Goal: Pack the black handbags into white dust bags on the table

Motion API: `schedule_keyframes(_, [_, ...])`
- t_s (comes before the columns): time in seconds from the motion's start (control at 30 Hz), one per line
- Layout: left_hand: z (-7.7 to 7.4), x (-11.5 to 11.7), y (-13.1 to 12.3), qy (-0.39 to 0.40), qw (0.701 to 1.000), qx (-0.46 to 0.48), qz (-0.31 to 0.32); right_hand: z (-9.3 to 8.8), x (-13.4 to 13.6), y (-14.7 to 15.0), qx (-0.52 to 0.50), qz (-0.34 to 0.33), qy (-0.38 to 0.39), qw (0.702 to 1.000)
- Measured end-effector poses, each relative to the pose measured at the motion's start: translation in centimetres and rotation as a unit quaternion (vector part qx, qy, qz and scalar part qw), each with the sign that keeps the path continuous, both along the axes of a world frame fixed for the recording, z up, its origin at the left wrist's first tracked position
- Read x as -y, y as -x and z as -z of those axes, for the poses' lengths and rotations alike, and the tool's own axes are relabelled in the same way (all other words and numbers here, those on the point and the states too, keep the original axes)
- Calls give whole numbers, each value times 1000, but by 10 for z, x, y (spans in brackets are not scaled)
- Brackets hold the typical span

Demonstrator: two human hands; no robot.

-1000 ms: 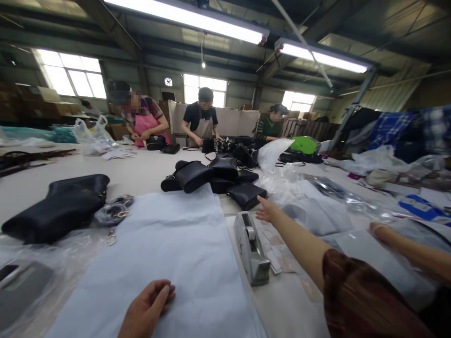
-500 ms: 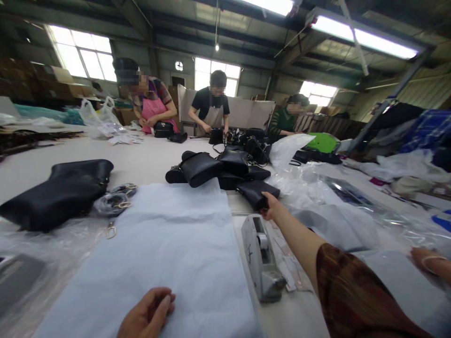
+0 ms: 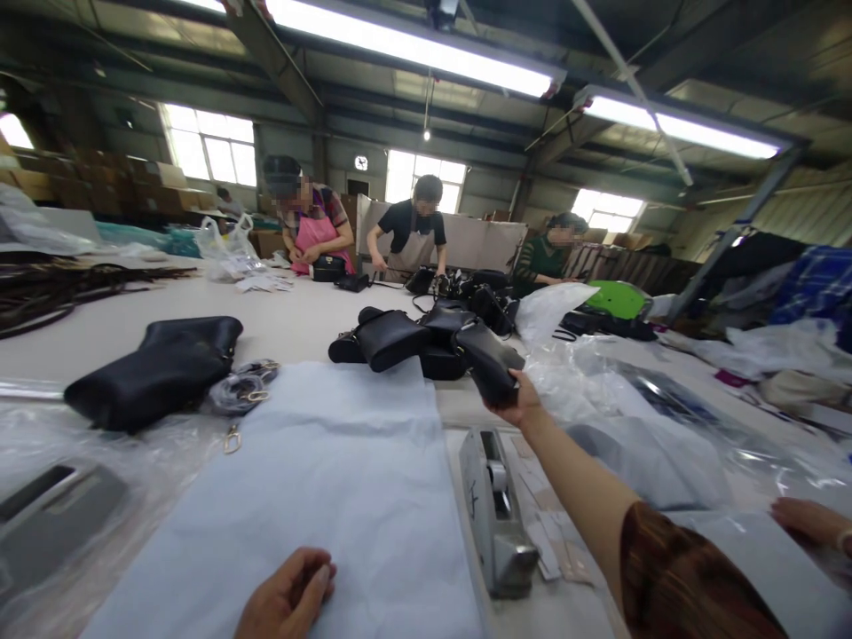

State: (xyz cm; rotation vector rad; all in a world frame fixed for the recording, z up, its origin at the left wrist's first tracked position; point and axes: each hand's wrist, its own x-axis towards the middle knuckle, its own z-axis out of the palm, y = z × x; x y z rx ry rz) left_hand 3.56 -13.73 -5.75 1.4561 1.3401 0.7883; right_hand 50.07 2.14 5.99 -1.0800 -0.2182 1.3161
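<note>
My right hand (image 3: 517, 406) is stretched far forward and closed on a small black bag (image 3: 489, 359), which it holds tilted just above the table, in front of a pile of black bags (image 3: 399, 342). My left hand (image 3: 287, 602) rests at the near edge of a large pale blue tissue sheet (image 3: 333, 479), its fingers curled in with nothing in them. A grey tape dispenser (image 3: 496, 515) stands right of the sheet, under my right forearm.
A larger black bag (image 3: 156, 368) lies at the left beside bagged straps (image 3: 243, 390). Clear plastic bags (image 3: 619, 390) cover the table's right side, where another person's hand (image 3: 805, 519) rests. Three people work at the far end.
My right hand reached the pile, closed on the small black bag and lifted it off the table. My left hand stayed on the sheet.
</note>
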Motion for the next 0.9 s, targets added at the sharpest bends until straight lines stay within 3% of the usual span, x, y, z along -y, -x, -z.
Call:
schedule_keyframes(0.17, [-18, 5, -4, -45, 998, -28, 30, -42, 44, 22, -34, -157, -122, 979])
schedule_keyframes(0.3, [-46, 16, -8, -89, 995, -21, 44, -56, 83, 60, -48, -275, -162, 946])
schedule_keyframes(0.47, [-80, 27, 3, -125, 991, 26, 26, -47, 126, 117, -78, -362, -186, 910])
schedule_keyframes(0.7, [-124, 30, 54, -266, 953, 76, -119, -15, 166, 169, -48, -484, -148, 861])
schedule_keyframes(0.8, [-147, 32, 74, -337, 931, 90, -111, -5, 178, 184, -35, -538, -111, 835])
schedule_keyframes(0.9, [-172, 31, 88, -381, 918, 96, -48, -3, 191, 197, -12, -580, -65, 812])
